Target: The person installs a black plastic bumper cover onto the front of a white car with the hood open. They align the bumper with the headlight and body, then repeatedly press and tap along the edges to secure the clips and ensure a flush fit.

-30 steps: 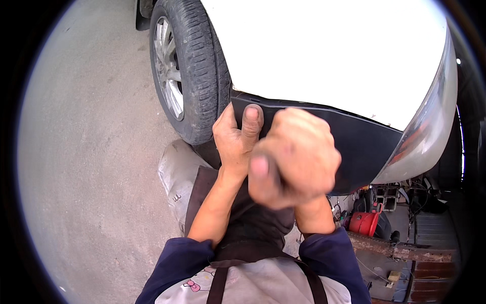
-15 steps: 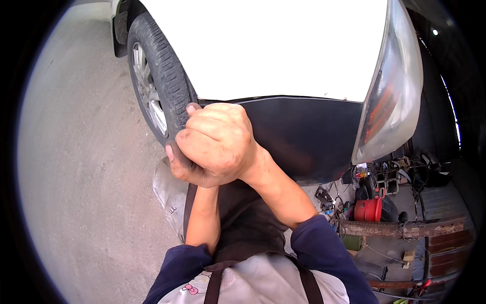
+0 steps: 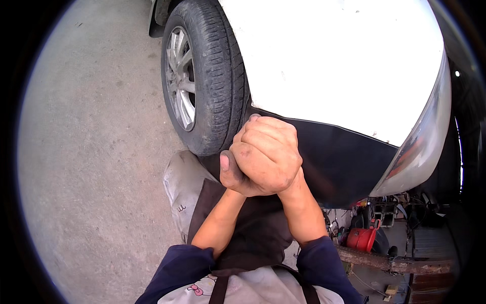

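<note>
My two hands are pressed together in front of the car's dark lower bumper point(image 3: 339, 157). On top, my right hand point(image 3: 271, 154) is closed, its fingers folded over the left one. Most of my left hand point(image 3: 232, 175) lies hidden beneath; a grimy thumb and a dark fingertip stick out at the edges, and it looks closed too. Whether anything sits between the palms cannot be seen. Just beyond and left of the hands stands the front wheel, with its black tyre point(image 3: 220, 83) and silver rim point(image 3: 180, 76).
A white body panel point(image 3: 344, 61) and a headlight point(image 3: 420, 152) rise ahead and to the right. Behind the bumper, a red container point(image 3: 361, 239), a rusty beam point(image 3: 395, 261) and assorted parts lie about. Concrete floor point(image 3: 101, 152) spreads on the left. My knee point(image 3: 185, 175) is near the tyre.
The view has shifted, so the wheel and bumper sit farther right and the tyre shows more fully. My hands stay clasped, now further right and slightly lower in the picture.
</note>
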`<action>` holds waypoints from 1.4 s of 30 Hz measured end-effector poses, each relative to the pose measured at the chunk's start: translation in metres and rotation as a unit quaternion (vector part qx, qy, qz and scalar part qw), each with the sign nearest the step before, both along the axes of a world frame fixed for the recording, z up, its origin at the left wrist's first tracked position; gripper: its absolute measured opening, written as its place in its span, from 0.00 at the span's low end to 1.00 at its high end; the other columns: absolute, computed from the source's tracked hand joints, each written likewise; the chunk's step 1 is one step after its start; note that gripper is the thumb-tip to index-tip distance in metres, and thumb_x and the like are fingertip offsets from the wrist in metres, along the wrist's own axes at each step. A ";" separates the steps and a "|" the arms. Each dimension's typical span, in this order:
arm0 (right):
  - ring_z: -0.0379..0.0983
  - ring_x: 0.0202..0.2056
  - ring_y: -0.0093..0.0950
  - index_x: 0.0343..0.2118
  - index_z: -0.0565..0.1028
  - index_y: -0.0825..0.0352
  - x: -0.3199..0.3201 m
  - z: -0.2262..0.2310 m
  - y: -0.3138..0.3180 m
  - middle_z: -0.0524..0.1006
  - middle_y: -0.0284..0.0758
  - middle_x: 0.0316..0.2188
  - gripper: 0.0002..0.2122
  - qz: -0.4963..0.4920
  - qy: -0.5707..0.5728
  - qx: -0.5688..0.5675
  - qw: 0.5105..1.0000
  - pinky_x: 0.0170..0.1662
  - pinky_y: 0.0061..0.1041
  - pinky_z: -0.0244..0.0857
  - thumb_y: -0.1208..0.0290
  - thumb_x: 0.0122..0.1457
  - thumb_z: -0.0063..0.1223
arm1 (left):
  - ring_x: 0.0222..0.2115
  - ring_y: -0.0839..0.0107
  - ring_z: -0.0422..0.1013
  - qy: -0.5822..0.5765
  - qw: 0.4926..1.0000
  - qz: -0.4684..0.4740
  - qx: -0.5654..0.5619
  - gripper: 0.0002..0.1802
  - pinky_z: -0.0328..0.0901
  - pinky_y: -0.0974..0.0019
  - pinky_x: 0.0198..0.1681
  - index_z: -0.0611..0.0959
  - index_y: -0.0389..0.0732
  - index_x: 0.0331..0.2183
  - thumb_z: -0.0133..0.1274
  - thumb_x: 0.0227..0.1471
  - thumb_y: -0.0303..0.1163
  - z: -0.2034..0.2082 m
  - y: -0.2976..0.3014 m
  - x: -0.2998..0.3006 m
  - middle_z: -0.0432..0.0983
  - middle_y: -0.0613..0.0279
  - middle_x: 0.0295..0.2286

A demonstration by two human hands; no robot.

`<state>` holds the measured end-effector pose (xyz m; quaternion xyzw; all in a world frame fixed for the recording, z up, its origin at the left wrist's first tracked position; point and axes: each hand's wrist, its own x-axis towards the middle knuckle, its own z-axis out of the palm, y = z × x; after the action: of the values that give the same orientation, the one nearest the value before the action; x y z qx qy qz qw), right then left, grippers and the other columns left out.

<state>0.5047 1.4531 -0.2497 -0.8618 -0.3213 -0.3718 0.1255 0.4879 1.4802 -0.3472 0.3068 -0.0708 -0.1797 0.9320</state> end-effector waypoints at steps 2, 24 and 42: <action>0.61 0.12 0.26 0.13 0.66 0.64 0.002 -0.004 -0.001 0.61 0.30 0.12 0.11 -0.003 -0.009 0.006 1.000 0.17 0.24 0.53 0.75 0.36 0.61 | 0.26 0.80 0.61 -0.005 0.999 0.019 0.044 0.22 0.59 0.72 0.29 0.73 0.39 0.29 0.38 0.68 0.46 0.002 0.001 0.001 0.67 0.68 0.26; 0.56 0.08 0.26 0.12 0.67 0.70 -0.071 0.094 -0.052 0.60 0.31 0.07 0.12 -0.092 -0.018 0.030 0.995 0.14 0.25 0.51 0.82 0.50 0.53 | 0.40 0.66 0.70 -0.048 0.971 0.119 0.203 0.45 0.64 0.65 0.47 0.77 0.23 0.43 0.29 0.65 0.62 0.027 -0.012 0.015 0.77 0.49 0.38; 0.61 0.12 0.28 0.13 0.65 0.63 -0.100 0.067 -0.051 0.62 0.31 0.10 0.14 -0.153 -0.047 -0.064 0.985 0.18 0.28 0.53 0.76 0.45 0.60 | 0.44 0.68 0.70 -0.028 0.988 0.068 0.139 0.44 0.63 0.67 0.50 0.74 0.25 0.49 0.33 0.63 0.64 0.022 -0.004 0.024 0.74 0.53 0.45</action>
<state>0.4050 1.4022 -0.1825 -0.8886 -0.2142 -0.4057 -0.0035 0.5115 1.4767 -0.3253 0.4421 -0.0504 -0.1148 0.8882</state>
